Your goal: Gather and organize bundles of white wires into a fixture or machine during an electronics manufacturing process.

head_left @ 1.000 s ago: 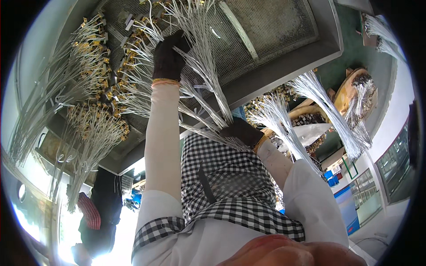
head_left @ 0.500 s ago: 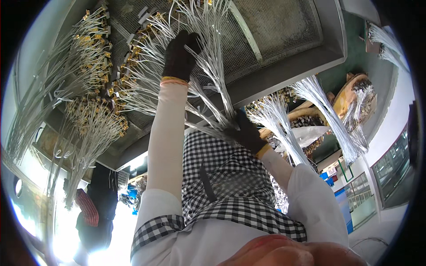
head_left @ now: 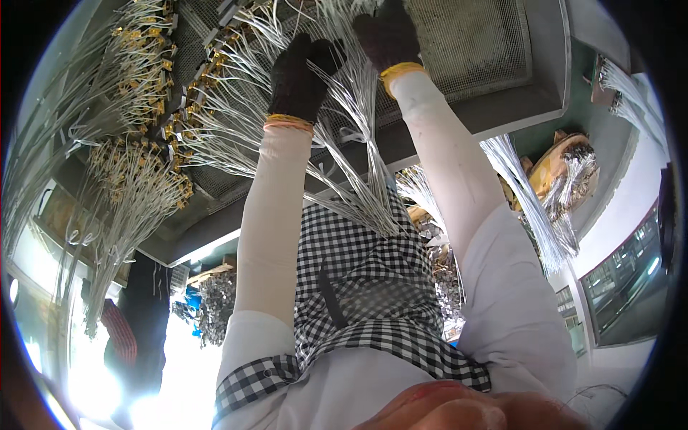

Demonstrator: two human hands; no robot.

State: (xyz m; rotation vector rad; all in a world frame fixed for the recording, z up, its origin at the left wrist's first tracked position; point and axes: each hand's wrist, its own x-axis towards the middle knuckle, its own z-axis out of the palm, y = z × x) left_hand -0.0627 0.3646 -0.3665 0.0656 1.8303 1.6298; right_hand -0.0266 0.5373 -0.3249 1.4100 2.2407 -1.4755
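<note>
In the upper middle of the frame, the left hand, in a dark glove with an orange band at the wrist, is resting against the central wire bundle, its thumb and fingers lying beside the pale strands; I cannot tell whether its grip is clamping on any of them. The right hand, also dark-gloved and with a yellow band at the wrist, is sitting at the top edge of the frame, just right of the left hand and over the upper strands of the same bundle; its fingertips are hiding there, so I cannot tell the state of that grip either. The central wire bundle is spreading out near the top, running down through the middle of the frame and narrowing where its tails are hanging over the rim of the grey, mesh-floored bench, in front of a checked apron. Left of the left hand, more pale wires with gold-coloured ends are fanning out across the mesh. At the upper left, another wire cluster is lying along the bench, and below it a hanging bunch is drooping over the edge. Right of centre, a white bundle is slanting downward beyond the right forearm. At the lower left, another person's red striped sleeve is showing.
</note>
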